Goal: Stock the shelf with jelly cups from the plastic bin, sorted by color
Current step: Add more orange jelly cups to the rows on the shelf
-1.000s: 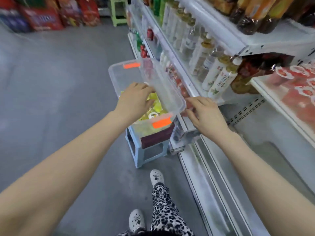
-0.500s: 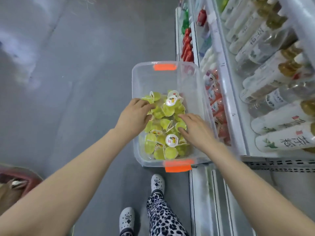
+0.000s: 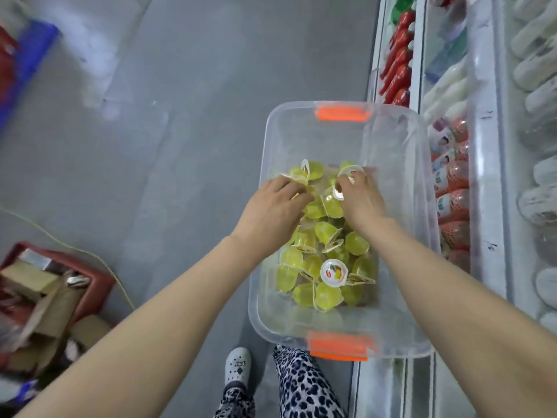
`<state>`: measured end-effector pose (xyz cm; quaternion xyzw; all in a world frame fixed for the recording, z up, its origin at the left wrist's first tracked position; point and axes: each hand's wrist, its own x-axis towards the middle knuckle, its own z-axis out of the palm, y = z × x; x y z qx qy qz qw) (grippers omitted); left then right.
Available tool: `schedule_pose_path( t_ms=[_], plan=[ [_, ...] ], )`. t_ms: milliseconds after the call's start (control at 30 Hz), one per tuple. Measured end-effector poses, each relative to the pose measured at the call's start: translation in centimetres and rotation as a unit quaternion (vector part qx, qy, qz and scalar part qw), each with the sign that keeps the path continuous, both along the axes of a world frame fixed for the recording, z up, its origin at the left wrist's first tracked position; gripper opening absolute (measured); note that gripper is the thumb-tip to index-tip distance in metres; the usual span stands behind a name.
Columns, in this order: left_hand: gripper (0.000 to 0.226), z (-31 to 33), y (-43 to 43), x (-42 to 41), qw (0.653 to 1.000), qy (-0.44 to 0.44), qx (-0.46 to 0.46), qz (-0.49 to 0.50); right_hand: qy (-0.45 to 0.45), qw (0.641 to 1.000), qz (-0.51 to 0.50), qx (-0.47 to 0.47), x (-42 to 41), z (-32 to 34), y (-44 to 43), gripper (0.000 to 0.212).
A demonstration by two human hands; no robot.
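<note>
Scooping yellow-green plastic jelly cups [image 3: 327,233]
My right grip [image 3: 361,200] pinches one — my left grip [image 3: 271,209], I cannot tell; better scoop from beneath.

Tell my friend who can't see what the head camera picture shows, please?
Two bare hands reach into a clear plastic bin of yellow-green jelly cups. The right hand pinches one and the left hand touches the pile. A stocked shelf stands to the right.

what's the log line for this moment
left hand: among jelly cups | right hand: pinches jelly cup | plastic bin: yellow-green only
</note>
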<state>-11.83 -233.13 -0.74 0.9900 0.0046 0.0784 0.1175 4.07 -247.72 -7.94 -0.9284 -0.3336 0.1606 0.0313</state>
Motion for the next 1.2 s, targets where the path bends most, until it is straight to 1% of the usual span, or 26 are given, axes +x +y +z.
schedule_pose_path(
  t_ms=[67, 133, 233, 300, 367, 400, 467, 533, 600, 667, 800, 1000, 1033, 1100, 1200],
  plan=[
    [0.037, 0.1, 0.1, -0.1, 1.000, 0.010, 0.013, -0.004, 0.009, 1.000, -0.006, 0.018, -0.3, 0.5, -0.4, 0.034],
    [0.040, 0.3, -0.1, 0.0, 1.000, 0.024, 0.019, -0.006, 0.019, 0.999, -0.009, 0.034, -0.9, 1.6, -1.2, 0.037],
    [0.043, 1.1, -0.5, 1.4, 0.999, 0.040, -0.002, 0.009, 0.037, 0.996, -0.037, 0.068, -1.9, 3.7, -2.9, 0.039],
    [0.043, 1.6, -0.7, 3.2, 0.997, 0.068, -0.023, 0.030, 0.026, 0.996, -0.039, 0.081, -2.5, 4.8, -4.1, 0.040],
    [0.043, 1.4, -0.7, 5.4, 0.990, 0.127, -0.017, 0.058, 0.026, 0.994, -0.048, 0.096, -2.9, 5.6, -5.0, 0.041],
    [0.045, 1.1, -0.6, 6.6, 0.983, 0.169, 0.004, 0.069, 0.031, 0.993, -0.055, 0.104, -3.0, 5.9, -5.2, 0.042],
    [0.046, 0.2, -0.4, 8.5, 0.960, 0.263, 0.058, 0.077, 0.040, 0.990, -0.064, 0.119, -3.2, 6.3, -5.5, 0.042],
    [0.044, -1.0, -0.1, 9.7, 0.929, 0.345, 0.114, 0.073, 0.042, 0.989, -0.062, 0.127, -3.3, 6.2, -5.4, 0.040],
    [0.041, -2.3, 0.1, 10.0, 0.908, 0.381, 0.164, 0.059, 0.044, 0.989, -0.058, 0.127, -3.5, 5.9, -5.4, 0.037],
    [0.040, -3.3, 0.2, 10.0, 0.905, 0.380, 0.189, 0.039, 0.045, 0.990, -0.053, 0.125, -3.5, 5.5, -5.5, 0.036],
    [0.041, -4.0, 0.4, 10.0, 0.909, 0.369, 0.190, 0.035, 0.052, 0.990, -0.048, 0.121, -3.8, 5.0, -5.8, 0.035],
    [0.046, -2.4, -0.5, 9.4, 0.925, 0.324, 0.193, 0.046, 0.049, 0.987, -0.056, 0.139, -4.4, 5.9, -6.0, 0.034],
    [0.047, -2.0, -0.6, 9.2, 0.929, 0.321, 0.178, 0.047, 0.045, 0.987, -0.057, 0.143, -4.5, 6.2, -6.0, 0.034],
    [0.049, -1.4, -0.8, 8.5, 0.944, 0.306, 0.112, 0.051, 0.033, 0.985, -0.063, 0.155, -5.0, 7.0, -6.2, 0.034],
    [0.049, -0.4, -1.4, 7.0, 0.966, 0.253, 0.016, 0.047, 0.009, 0.977, -0.086, 0.193, -6.3, 8.5, -6.8, 0.035]
  ],
)
